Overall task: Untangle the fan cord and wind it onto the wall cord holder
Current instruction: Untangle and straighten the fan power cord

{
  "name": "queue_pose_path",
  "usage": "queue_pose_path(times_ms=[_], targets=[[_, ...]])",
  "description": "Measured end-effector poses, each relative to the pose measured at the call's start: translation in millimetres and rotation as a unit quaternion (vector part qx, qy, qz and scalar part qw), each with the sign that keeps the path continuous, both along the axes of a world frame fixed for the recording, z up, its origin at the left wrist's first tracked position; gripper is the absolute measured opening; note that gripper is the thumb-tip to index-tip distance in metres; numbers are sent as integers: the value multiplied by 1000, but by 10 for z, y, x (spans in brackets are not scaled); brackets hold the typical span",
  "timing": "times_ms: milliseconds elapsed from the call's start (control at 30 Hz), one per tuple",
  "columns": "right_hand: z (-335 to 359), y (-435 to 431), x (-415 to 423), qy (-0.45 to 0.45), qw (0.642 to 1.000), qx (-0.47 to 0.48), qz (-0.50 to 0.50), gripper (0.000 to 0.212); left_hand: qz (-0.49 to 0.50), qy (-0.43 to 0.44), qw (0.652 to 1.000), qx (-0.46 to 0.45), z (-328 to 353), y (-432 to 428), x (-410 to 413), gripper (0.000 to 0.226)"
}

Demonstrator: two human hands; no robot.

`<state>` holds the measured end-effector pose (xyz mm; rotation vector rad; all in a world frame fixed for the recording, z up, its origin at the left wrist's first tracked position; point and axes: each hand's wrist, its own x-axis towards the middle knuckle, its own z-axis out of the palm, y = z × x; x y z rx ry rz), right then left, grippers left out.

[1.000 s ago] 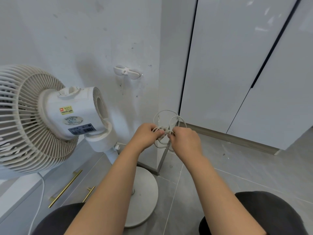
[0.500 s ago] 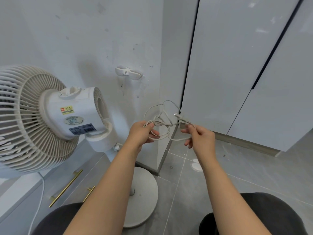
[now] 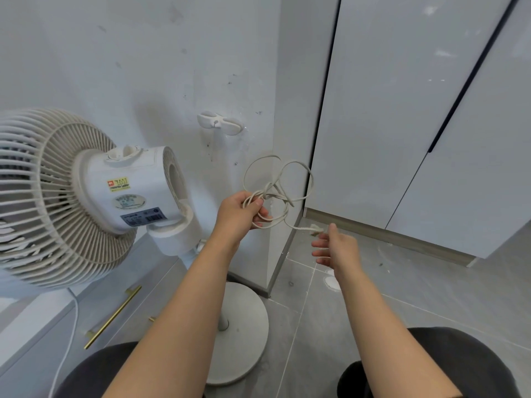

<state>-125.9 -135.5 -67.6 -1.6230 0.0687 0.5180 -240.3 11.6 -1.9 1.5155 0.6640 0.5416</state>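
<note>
Left hand (image 3: 240, 215) gripped the tangled fan cord (image 3: 273, 191) at six o'clock from the wall cord holder (image 3: 219, 123). Right hand (image 3: 337, 249), at four o'clock, pinched the loose end (image 3: 316, 230). Pulling apart risked tightening the tangle.

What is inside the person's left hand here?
The left hand grips several gathered strands of the thin off-white fan cord, its loops rising above the fist. How the strands cross inside the palm is covered by the curled fingers. The right hand pinches the cord's end.
</note>
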Motion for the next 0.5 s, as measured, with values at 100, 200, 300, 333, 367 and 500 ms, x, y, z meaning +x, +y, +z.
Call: queue_pose_path(times_ms=[100, 200, 300, 333, 367, 500], targets=[[-2, 19, -54, -93, 993, -36, -67, 27, 17, 8, 1000, 25, -22, -14, 20, 19], [97, 87, -191, -106, 994, 10, -3, 27, 22, 10, 999, 41, -39, -37, 29, 20], [227, 165, -272, -102, 990, 10, 96, 21, 12, 20, 998, 65, -52, -64, 21, 20], [259, 185, -278, -107, 987, 4, 118, 19, 8, 24, 997, 76, -51, -71, 14, 19], [282, 205, -282, -113, 985, -7, 132, 18, 4, 28, 996, 86, -49, -75, 8, 18], [325, 299, -285, -123, 982, -21, 141, 33, -9, 33, 993, 116, -39, -83, -15, 17]])
